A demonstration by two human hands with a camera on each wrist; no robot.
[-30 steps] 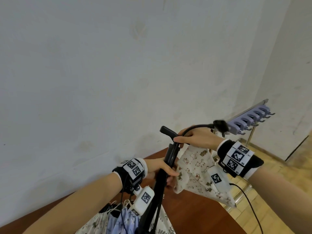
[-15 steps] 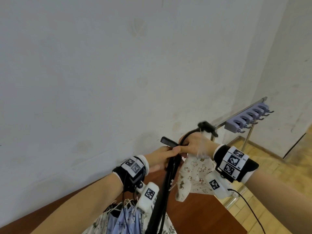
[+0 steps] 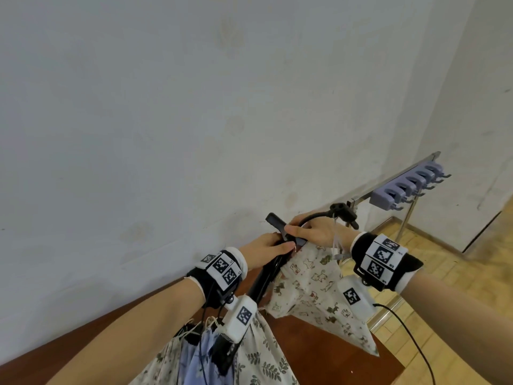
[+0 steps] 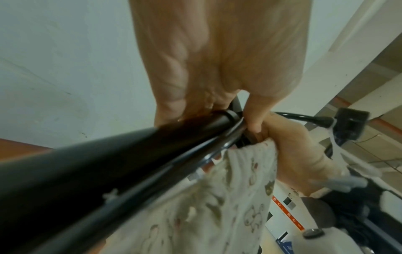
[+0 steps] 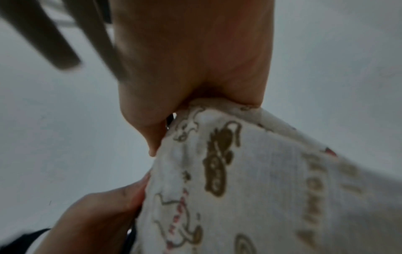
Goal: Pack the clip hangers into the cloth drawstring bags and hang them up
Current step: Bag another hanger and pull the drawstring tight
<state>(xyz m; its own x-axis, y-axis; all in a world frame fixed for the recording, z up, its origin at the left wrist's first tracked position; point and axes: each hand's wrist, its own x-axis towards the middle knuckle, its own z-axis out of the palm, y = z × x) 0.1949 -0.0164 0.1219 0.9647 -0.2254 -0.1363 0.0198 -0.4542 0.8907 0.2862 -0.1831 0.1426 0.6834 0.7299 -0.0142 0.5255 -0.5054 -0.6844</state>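
Note:
A long black tube (image 3: 265,277) with a T-handle (image 3: 276,222) and a black hose ending in a nozzle (image 3: 342,211) stands upright over the table. My left hand (image 3: 265,245) grips the tube just under the handle; the left wrist view shows its fingers curled round the tube (image 4: 108,163). My right hand (image 3: 312,232) holds the top edge of a cream cat-print drawstring bag (image 3: 313,287) against the handle, with the hose looping over it. The bag (image 5: 261,189) hangs slack below my right hand (image 5: 191,60). No clip hanger is visible.
More drawstring bags hang bunched under my left wrist, one leaf-print (image 3: 263,357) and one blue (image 3: 200,354). A brown table (image 3: 333,354) lies below. At right a metal rail carries lavender hooks (image 3: 408,187). A white wall is close ahead, wooden floor to the right.
Both hands rose with the tube and bag. My left hand slid up the tube to just under the handle, and my right hand closed in beside it.

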